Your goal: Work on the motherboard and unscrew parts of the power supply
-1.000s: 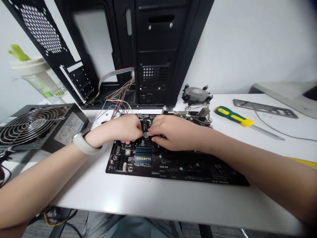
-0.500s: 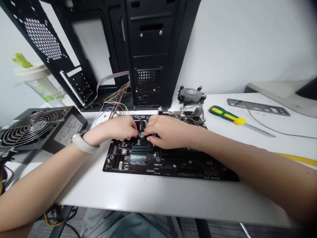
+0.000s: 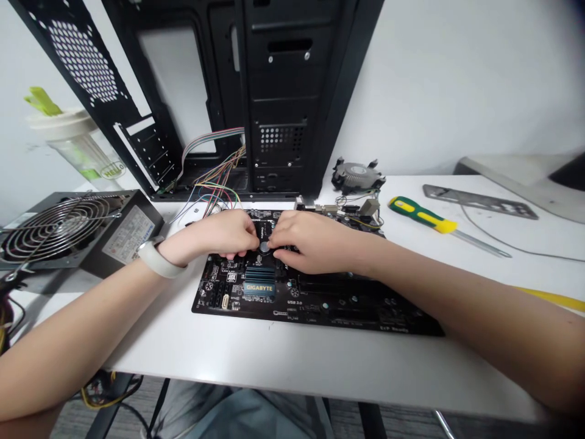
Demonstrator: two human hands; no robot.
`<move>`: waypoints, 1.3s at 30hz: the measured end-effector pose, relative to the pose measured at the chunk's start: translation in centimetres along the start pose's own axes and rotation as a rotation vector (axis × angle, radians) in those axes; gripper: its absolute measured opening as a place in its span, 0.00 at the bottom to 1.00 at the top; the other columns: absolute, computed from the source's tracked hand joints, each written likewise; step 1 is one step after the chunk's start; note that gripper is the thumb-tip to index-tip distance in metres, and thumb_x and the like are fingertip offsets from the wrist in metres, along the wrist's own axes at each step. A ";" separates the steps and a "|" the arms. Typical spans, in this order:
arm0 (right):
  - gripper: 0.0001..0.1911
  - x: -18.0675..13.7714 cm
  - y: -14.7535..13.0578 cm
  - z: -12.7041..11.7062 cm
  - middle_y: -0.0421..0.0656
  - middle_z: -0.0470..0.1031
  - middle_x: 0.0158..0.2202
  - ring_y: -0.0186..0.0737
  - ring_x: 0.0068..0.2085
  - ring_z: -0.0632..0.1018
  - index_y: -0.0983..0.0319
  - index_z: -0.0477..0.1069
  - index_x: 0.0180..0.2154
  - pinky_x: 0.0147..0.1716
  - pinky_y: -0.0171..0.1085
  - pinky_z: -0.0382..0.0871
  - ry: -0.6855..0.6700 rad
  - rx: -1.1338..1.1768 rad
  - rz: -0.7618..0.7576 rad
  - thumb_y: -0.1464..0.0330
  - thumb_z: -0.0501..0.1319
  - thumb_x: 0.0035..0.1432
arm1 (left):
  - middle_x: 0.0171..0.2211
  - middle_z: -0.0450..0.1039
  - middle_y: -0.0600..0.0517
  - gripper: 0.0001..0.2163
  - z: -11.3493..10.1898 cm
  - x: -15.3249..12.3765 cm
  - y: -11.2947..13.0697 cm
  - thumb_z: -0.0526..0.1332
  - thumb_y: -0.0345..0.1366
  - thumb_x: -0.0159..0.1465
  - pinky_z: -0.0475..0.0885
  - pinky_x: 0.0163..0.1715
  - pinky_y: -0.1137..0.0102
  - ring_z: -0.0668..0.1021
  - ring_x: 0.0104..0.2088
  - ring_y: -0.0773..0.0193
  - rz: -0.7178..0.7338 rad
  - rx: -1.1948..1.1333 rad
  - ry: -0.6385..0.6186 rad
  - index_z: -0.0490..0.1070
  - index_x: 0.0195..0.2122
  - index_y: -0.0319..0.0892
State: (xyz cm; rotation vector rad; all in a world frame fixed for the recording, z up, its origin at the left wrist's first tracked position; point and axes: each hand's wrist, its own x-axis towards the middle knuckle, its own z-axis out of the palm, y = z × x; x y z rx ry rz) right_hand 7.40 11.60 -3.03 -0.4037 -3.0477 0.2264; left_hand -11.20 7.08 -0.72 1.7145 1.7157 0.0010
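Observation:
A dark motherboard (image 3: 338,317) lies flat on the white table in front of me, a blue GIGABYTE heatsink (image 3: 259,283) on its near left part. Between my hands a silver coin cell battery (image 3: 264,247) shows on the board. My left hand (image 3: 228,233) is closed at the battery's left, its fingers curled and pinched at the tips; what they grip, if anything, is hidden. From the right, my right hand (image 3: 315,241) bends its fingertips down to the battery's edge, with its thumb apart over the board. Both hands cover much of the board's far half.
Behind the board stands an open black computer case (image 3: 283,91) with loose coloured wires (image 3: 222,174). A power supply (image 3: 128,235) and a lidded cup (image 3: 82,146) are at left. At right lie a CPU cooler (image 3: 357,177), a green-yellow screwdriver (image 3: 425,216) and a metal I/O plate (image 3: 479,202).
The whole view has shifted slightly, so things appear a little further right. Both hands stay at the coin cell battery, with only slight finger movement.

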 end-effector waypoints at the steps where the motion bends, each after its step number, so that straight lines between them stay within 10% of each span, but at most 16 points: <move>1: 0.16 0.0 0.0 0.1 0.48 0.80 0.38 0.45 0.44 0.75 0.65 0.80 0.42 0.49 0.45 0.68 0.006 0.001 -0.003 0.72 0.55 0.62 | 0.17 0.69 0.56 0.06 0.0 0.1 0.0 0.58 0.36 0.52 0.62 0.17 0.75 0.68 0.14 0.72 -0.002 0.002 0.001 0.69 0.20 0.41; 39: 0.17 -0.1 -1.5 -0.5 0.52 0.76 0.40 0.45 0.44 0.70 0.70 0.77 0.44 0.51 0.44 0.64 0.028 0.016 0.078 0.73 0.50 0.65 | 0.19 0.70 0.57 0.10 0.5 -2.4 2.0 0.53 0.34 0.56 0.61 0.19 0.82 0.68 0.17 0.77 -0.019 -0.036 0.087 0.68 0.21 0.39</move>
